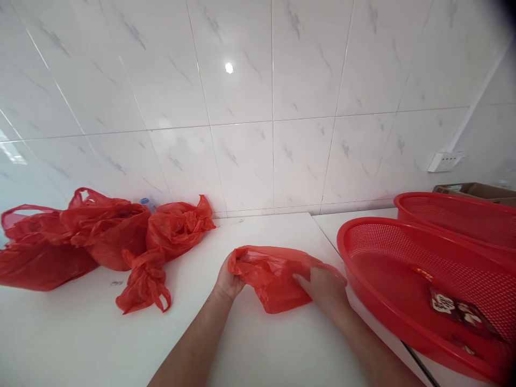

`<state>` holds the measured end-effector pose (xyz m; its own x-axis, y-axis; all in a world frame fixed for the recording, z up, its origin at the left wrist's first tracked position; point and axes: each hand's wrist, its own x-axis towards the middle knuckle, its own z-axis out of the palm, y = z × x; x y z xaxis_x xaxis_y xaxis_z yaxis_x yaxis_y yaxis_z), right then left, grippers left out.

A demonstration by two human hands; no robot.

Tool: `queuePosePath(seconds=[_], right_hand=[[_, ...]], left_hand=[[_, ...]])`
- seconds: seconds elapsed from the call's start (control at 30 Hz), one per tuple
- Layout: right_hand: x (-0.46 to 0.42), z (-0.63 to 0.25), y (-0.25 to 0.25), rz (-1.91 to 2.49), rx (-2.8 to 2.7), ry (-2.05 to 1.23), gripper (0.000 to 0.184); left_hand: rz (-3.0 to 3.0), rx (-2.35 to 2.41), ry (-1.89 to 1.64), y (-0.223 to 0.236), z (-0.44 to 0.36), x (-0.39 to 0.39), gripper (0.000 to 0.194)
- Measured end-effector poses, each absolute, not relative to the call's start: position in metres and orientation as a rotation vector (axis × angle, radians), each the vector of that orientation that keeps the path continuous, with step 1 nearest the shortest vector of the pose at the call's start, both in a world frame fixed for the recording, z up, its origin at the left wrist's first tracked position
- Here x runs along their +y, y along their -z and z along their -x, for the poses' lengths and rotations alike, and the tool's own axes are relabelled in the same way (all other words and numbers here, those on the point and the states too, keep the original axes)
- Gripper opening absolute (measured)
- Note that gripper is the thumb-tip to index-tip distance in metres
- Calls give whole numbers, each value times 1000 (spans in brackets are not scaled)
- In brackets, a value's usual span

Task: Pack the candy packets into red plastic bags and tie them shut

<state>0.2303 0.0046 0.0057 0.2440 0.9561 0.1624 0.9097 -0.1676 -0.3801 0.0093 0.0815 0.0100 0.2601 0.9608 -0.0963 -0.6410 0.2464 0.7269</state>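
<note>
A crumpled red plastic bag (271, 274) lies on the white counter (80, 338) in front of me. My left hand (227, 280) grips the bag's left edge with closed fingers. My right hand (324, 286) rests on the bag's right side, its fingers curled into the plastic. Both forearms reach in from the bottom of the view.
Several filled red plastic bags (100, 231) sit at the left against the tiled wall, one knotted bag (145, 282) nearer me. Two red mesh baskets (403, 269) stand at the right, the nearer holding small packets (451, 306). A wall socket (443, 161) and a cardboard box (475, 189) are behind.
</note>
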Motion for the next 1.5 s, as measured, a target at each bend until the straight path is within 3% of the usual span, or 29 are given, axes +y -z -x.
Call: queuePosePath(seconds=[0.1,0.23,0.33,0.4,0.57,0.67,0.83,0.97,1.07,1.3,1.37,1.5], right_hand=[[3,-228,-8,2061,-1739,-215,25],[2,-224,-9,2057,-1808,-234,53],[2,-222,-9,2070,-1827,-247,58],[1,-220,-11,2047,-1842,-281,54],[-4,-220,-16,2011,-1907,-317,47],[-8,-227,-19,2007,-1899,-374,49],[-8,-243,-20,1933,-1858,-501,59],[-6,-247,-23,2006,-1788,-460,29],[-4,-248,-25,2062,-1726,-352,40],[0,-240,-14,1910,-1971,-81,10],[0,-238,-10,1774,-2107,-117,14],[-4,-239,-13,1745,-2133,-287,15]], left_hand=[[-632,693,-1298,-21,5,94,16],[-838,907,-1794,-65,10,83,18],[-1373,865,-1932,-101,-4,48,14],[-1696,830,-1721,-112,-23,23,11],[-2470,1065,-522,-82,-56,14,22],[-2534,1425,-198,-55,-45,36,7],[-2395,1561,-44,-50,-8,50,40],[-2367,1487,-49,-64,-2,41,49],[-2412,1368,-213,-68,-10,35,44],[-2683,924,-393,-56,-44,21,29],[-2751,984,-400,-51,-47,24,38],[-2629,1256,-354,-42,-39,41,76]])
